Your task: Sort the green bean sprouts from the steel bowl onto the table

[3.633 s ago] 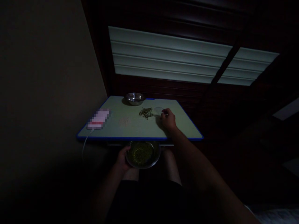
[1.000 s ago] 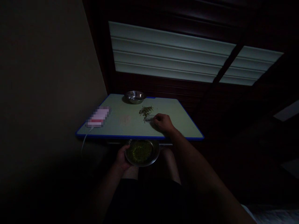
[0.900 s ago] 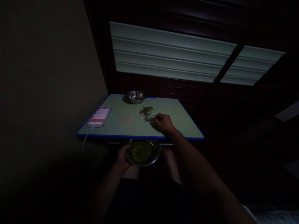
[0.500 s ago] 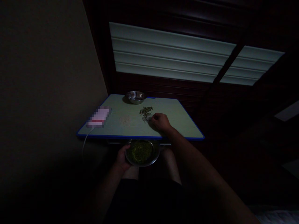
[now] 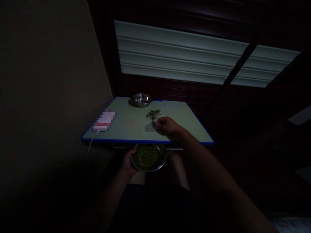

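Observation:
My left hand (image 5: 127, 162) grips the left rim of a metal bowl (image 5: 163, 161), held below the table's near edge above my legs. Small green beans, which look like mung beans (image 5: 147, 156), cover its bottom. Over the table my right hand (image 5: 168, 125) is closed, pinching a thin, clear plastic piece (image 5: 150, 127); its exact kind is too dim to make out. The piece lies low at the tabletop, with a few dark specks along its near edge. Just beyond it is a loose heap of small brownish-green beans (image 5: 153, 114).
A second metal bowl (image 5: 142, 100) stands at the back left of the pale, blue-edged table (image 5: 184, 113). At the left lies a blurred pink-white object (image 5: 105, 120) with a white cable (image 5: 91, 142) hanging over the edge. A wall (image 5: 55, 64) rises on the left; slatted panels (image 5: 179, 55) stand behind.
The clear plastic piece has drawn slightly nearer and now shows more fully, apart from most of the heap. My left hand and its bowl have hardly moved; the view has shifted slightly.

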Available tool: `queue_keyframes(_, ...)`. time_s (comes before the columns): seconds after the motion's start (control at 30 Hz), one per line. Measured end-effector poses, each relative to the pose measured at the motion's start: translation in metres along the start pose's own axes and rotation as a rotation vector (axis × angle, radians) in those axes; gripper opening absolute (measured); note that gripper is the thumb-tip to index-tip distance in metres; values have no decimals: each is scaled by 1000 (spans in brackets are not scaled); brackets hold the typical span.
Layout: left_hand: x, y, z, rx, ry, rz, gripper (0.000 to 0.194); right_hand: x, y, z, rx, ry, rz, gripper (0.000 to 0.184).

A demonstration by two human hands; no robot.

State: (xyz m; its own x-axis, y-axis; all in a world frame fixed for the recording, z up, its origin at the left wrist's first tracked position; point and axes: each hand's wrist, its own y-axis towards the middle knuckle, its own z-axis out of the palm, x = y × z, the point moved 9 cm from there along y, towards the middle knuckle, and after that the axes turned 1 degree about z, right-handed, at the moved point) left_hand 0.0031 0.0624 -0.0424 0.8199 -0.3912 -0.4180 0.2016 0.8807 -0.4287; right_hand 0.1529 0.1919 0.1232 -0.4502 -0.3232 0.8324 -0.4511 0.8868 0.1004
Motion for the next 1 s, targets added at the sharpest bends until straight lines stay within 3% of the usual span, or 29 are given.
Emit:
queue_keyframes(0.23,2,-2,9,54,0,-20,25,10,-16,12,101,-26,-27,21)
queue_keyframes(0.57,9,1,4,-9,33,-34,28,24,-38,13,16,-237,21,8)
queue_keyframes(1.0,7,4,1,-2,13,-10,38,28,-53,19,33,-115,53,16)
